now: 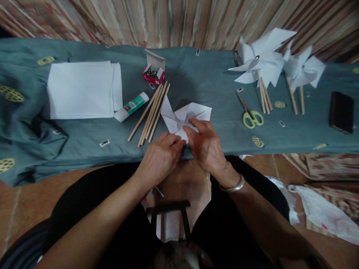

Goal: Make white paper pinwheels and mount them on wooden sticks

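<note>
While we look down from the head camera, both our hands meet at the near edge of the worktop (196,74), over a white folded paper piece (186,116) that lies on the blue-grey cloth about midway along that edge. Our left hand (160,158) comes in from the lower left, knuckles up, fingers curled and pinching the near corner of the paper. Our right hand (206,144) sits just beside it, wrist bent, a silver bangle (232,185) on it, fingertips pressed down on the folded flaps near the middle. So both hands are closed lightly on the paper, not clenched hard.

We judge this to be the folding step of a pinwheel: the flaps are being gathered toward the centre. The next move, as we read it, calls for holding those flaps pinned while something fixes them, and for a steady grip so the folds don't spring open.

Just left of the paper lies a bundle of wooden sticks (151,114), slanting toward the far edge, then a glue stick (131,106) and a stack of white sheets (82,89) toward the left end. A small red box of pins (153,71) stands open near the far edge. Right of the paper lie green-handled scissors (250,114); finished pinwheels (263,59) rest toward the far right corner, and a dark phone (341,112) lies at the right end.
</note>
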